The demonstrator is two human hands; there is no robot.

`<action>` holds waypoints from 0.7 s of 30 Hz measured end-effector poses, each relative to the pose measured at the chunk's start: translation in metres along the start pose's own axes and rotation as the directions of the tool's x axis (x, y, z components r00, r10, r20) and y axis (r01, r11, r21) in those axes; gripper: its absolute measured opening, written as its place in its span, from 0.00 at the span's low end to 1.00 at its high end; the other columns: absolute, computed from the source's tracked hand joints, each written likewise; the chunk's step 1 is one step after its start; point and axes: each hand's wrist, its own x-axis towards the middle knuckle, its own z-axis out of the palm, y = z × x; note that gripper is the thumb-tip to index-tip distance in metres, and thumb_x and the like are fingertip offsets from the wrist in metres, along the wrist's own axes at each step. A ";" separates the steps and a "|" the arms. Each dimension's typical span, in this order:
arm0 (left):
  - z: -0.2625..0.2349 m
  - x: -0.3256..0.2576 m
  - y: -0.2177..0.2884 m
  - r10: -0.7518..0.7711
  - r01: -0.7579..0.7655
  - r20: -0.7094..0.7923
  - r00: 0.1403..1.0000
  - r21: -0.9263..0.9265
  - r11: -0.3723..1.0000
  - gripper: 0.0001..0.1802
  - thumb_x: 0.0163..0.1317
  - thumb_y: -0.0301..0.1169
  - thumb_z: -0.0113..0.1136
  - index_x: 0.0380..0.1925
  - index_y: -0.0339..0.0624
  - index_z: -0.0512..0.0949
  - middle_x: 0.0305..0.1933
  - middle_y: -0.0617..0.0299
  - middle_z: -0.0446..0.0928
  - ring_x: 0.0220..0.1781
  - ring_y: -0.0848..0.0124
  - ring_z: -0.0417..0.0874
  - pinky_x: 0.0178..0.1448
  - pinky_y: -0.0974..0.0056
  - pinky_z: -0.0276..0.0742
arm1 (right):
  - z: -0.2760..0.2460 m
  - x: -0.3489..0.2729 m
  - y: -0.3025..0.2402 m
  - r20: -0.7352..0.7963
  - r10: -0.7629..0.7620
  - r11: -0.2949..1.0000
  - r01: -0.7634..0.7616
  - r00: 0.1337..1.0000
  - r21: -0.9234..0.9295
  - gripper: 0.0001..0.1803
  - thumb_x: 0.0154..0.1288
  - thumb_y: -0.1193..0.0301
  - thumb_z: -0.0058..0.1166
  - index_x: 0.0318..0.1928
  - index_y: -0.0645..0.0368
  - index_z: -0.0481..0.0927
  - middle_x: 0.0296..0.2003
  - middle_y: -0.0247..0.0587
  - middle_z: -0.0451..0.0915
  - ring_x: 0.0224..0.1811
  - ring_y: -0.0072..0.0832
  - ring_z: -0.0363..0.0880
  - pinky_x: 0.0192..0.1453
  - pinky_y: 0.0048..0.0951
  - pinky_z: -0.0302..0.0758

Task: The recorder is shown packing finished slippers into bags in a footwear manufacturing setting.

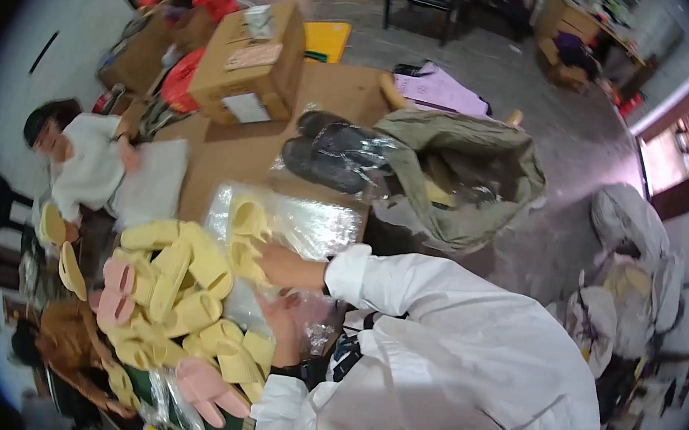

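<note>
My right hand (278,263) reaches out of a white sleeve and grips a pale yellow slipper (244,256) above a sheet of clear plastic (310,221). Below it, my left hand (283,325), with a dark watch on the wrist, holds a crinkled clear plastic bag (313,324). Just left of both hands lies a pile of yellow slippers (180,277) with a few pink slippers (120,285) among them. Another pink pair (206,386) lies nearer to me.
A person in a white top (87,164) sits at the left, and another person in brown (67,340) is at the lower left. Beyond the pile are cardboard boxes (247,60), black slippers in plastic (330,154), an open olive sack (472,174) and white bags (628,226).
</note>
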 end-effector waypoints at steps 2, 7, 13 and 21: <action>0.000 0.012 0.001 0.034 -0.033 -0.064 0.997 0.016 0.999 0.39 0.58 0.16 0.39 0.67 0.55 0.41 0.56 0.46 0.65 0.44 0.64 0.75 0.48 0.63 0.74 | -0.012 -0.033 0.003 0.162 0.061 0.998 -0.063 0.985 0.008 0.15 0.48 0.67 0.52 0.39 0.58 0.78 0.52 0.47 0.70 0.58 0.41 0.63 0.60 0.43 0.59; -0.004 0.022 0.004 -0.010 0.016 -0.072 0.997 0.080 0.997 0.34 0.58 0.18 0.40 0.65 0.50 0.49 0.46 0.52 0.71 0.30 0.71 0.74 0.39 0.69 0.73 | -0.090 -0.075 0.020 -0.038 -0.181 0.955 0.185 0.983 0.231 0.35 0.50 0.60 0.57 0.61 0.42 0.63 0.66 0.40 0.51 0.68 0.43 0.46 0.67 0.52 0.45; 0.009 0.012 0.008 -0.016 -0.028 0.181 0.983 0.236 0.971 0.28 0.59 0.16 0.39 0.62 0.37 0.55 0.40 0.54 0.73 0.30 0.73 0.76 0.35 0.71 0.74 | -0.104 -0.062 0.037 0.171 -0.300 0.954 0.300 0.938 0.029 0.41 0.50 0.64 0.56 0.65 0.35 0.53 0.68 0.37 0.45 0.69 0.43 0.43 0.69 0.53 0.41; 0.061 -0.011 0.044 0.207 -0.275 0.225 0.952 0.330 0.903 0.26 0.63 0.26 0.46 0.62 0.39 0.57 0.45 0.56 0.72 0.38 0.73 0.75 0.45 0.69 0.72 | -0.079 -0.014 0.078 -0.057 -0.293 0.956 0.292 0.955 -0.017 0.21 0.50 0.74 0.48 0.48 0.51 0.71 0.44 0.39 0.74 0.41 0.41 0.74 0.41 0.40 0.72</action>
